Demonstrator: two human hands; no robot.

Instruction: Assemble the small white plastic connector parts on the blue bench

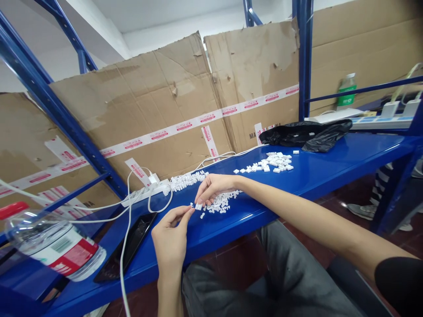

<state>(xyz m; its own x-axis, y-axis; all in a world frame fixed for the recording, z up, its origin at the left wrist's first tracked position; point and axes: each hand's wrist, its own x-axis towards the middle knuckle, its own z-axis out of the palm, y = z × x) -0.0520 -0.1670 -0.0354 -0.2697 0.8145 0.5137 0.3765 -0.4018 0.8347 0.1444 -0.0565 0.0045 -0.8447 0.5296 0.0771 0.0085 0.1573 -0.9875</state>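
My right hand [213,190] pinches a small white plastic block [198,206] between thumb and fingers, above the blue shelf. Close beside it, my left hand [173,226] is closed in a pinch on a tiny white plastic piece [192,204], whose exact shape is too small to make out. The two pieces are near each other; whether they touch I cannot tell. Under and behind my right hand lies a heap of small white pieces [220,203]. Another heap of small white pieces [187,180] sits further back, and a pile of white blocks [279,162] lies to the right.
A black tray [128,246] and a large bottle with a red cap [62,246] stand at the left. White cables [128,233] run from a power strip [145,193] across the shelf [333,169]. A black plastic bag [304,134] lies at the back right, before cardboard sheets [158,97].
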